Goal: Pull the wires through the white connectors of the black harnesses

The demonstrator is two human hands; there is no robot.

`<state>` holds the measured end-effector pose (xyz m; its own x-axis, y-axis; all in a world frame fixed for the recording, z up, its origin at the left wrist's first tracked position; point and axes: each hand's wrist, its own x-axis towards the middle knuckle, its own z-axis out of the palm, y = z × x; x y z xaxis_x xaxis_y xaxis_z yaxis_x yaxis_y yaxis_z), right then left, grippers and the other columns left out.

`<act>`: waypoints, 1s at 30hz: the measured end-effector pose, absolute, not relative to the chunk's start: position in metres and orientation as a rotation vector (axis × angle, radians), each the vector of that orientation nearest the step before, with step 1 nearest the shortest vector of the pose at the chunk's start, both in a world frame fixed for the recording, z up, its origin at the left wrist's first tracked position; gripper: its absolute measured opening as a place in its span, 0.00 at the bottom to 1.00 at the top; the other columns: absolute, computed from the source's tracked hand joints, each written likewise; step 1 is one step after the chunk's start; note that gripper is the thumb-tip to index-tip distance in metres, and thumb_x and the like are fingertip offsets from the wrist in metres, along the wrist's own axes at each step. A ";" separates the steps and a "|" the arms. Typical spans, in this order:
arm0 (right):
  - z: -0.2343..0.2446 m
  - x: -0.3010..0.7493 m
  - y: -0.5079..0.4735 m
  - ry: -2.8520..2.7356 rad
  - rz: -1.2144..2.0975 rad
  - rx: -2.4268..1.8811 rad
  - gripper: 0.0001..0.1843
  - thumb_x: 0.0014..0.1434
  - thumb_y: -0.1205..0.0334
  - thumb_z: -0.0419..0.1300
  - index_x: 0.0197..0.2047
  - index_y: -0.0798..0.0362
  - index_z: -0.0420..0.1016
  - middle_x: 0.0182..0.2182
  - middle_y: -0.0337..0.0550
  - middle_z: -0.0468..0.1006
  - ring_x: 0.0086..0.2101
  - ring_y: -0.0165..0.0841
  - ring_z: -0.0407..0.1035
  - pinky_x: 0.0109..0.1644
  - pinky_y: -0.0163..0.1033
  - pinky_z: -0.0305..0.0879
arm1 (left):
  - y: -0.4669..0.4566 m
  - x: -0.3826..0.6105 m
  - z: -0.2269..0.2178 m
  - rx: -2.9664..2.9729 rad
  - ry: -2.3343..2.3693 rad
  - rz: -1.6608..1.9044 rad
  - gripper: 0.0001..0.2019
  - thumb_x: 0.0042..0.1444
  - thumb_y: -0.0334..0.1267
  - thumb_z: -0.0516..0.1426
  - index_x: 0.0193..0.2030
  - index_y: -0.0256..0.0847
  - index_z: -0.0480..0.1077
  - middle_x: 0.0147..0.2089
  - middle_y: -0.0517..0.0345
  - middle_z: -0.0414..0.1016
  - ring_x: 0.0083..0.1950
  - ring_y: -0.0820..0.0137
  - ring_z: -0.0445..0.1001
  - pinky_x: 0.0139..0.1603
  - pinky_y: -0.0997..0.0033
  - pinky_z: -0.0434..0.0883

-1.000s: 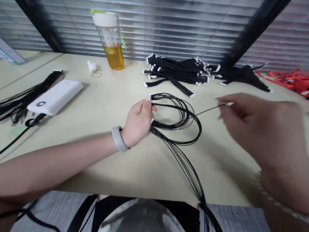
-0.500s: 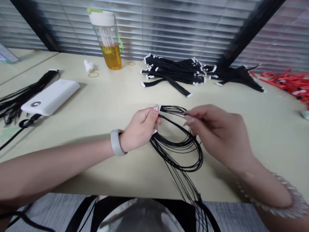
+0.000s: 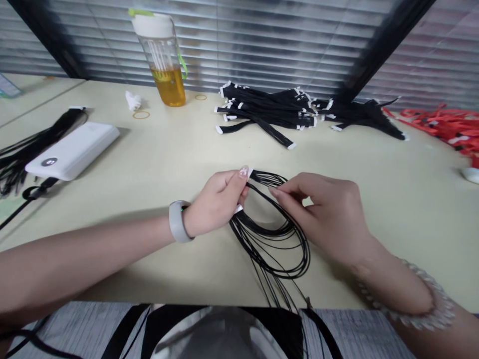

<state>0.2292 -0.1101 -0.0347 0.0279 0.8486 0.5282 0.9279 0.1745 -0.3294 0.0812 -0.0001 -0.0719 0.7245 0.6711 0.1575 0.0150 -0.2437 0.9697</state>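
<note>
A bundle of thin black wires (image 3: 275, 270) loops between my hands, with loose ends trailing over the table's front edge. My left hand (image 3: 224, 199) pinches the bundle near a white connector (image 3: 250, 172). A second white connector (image 3: 238, 209) shows just below those fingers. On the other side, my right hand (image 3: 322, 212) has its thumb and index finger pressed together at the upper wires of the loop. Whether one wire or several lie between its fingertips is too small to tell.
Behind the hands lie a pile of black cables with white ends (image 3: 265, 109), more black cables (image 3: 359, 115) and red cables (image 3: 445, 127). At left are a white power bank (image 3: 75, 149), black wires (image 3: 48, 137), a drink bottle (image 3: 166, 75) and crumpled tissue (image 3: 132, 100).
My right hand has shifted left and slightly down along the wires, closer to my left hand. The wire loop hangs a little lower, while my left hand keeps its grip.
</note>
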 end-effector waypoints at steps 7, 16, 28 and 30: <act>-0.036 0.230 -0.109 -1.829 -0.193 -1.662 0.05 0.56 0.68 0.60 0.28 0.54 0.73 0.23 0.34 0.75 0.23 0.22 0.66 0.26 0.30 0.59 | 0.000 0.081 -0.070 1.702 0.555 0.667 0.24 0.63 0.50 0.46 0.19 0.37 0.58 0.16 0.63 0.60 0.18 0.79 0.57 0.20 0.78 0.57; -0.034 0.230 -0.111 -1.857 -0.226 -1.638 0.05 0.56 0.69 0.60 0.28 0.54 0.72 0.23 0.34 0.75 0.23 0.22 0.66 0.27 0.31 0.58 | 0.000 0.081 -0.072 1.729 0.523 0.670 0.26 0.63 0.53 0.44 0.19 0.37 0.58 0.16 0.63 0.59 0.18 0.81 0.56 0.19 0.79 0.56; -0.037 0.231 -0.109 -1.881 -0.195 -1.630 0.05 0.57 0.69 0.59 0.29 0.55 0.73 0.23 0.34 0.74 0.24 0.20 0.65 0.28 0.29 0.59 | -0.001 0.082 -0.068 1.726 0.526 0.627 0.24 0.65 0.47 0.43 0.20 0.37 0.58 0.16 0.64 0.58 0.18 0.81 0.57 0.19 0.80 0.56; -0.038 0.230 -0.109 -1.902 -0.185 -1.636 0.05 0.58 0.69 0.58 0.30 0.55 0.73 0.24 0.34 0.74 0.24 0.21 0.65 0.28 0.30 0.59 | -0.001 0.081 -0.068 1.753 0.515 0.597 0.24 0.65 0.46 0.43 0.20 0.37 0.58 0.16 0.64 0.59 0.18 0.81 0.57 0.20 0.80 0.57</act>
